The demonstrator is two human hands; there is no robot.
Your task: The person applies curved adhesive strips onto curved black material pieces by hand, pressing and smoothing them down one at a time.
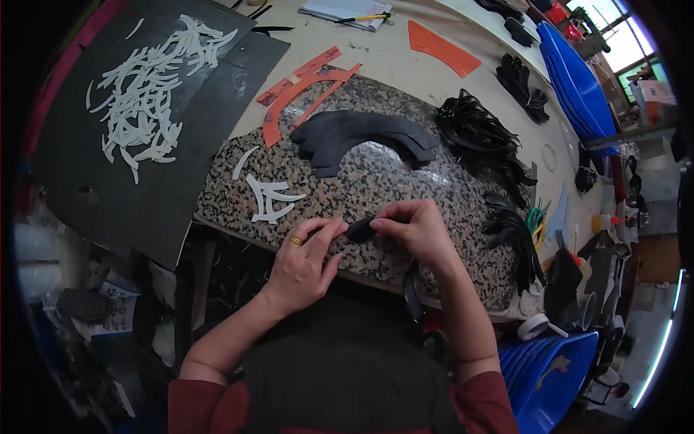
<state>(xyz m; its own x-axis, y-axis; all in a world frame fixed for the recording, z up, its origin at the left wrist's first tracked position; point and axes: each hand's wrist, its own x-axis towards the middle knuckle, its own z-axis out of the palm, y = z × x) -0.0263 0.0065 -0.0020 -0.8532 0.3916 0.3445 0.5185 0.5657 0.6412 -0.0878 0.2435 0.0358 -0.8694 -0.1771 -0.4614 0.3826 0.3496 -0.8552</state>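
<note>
A small black strip (360,230) lies between my hands near the front edge of the granite slab (361,188). My right hand (412,228) pinches its right end between thumb and fingers. At its left end is my left hand (307,257), wearing a ring, its fingers bent and apart with the fingertips close to the strip. Behind them rests a stack of curved black pieces (361,134). Several white curved strips (269,199) lie to the left on the slab. Another black strip (413,293) hangs over the front edge below my right wrist.
A pile of white strips (148,94) covers part of a dark board (79,159) at left. Orange templates (300,98) lie behind. Bundles of black strips (481,134) and scissors (535,217) are at right. Blue bins (553,376) stand below the right edge.
</note>
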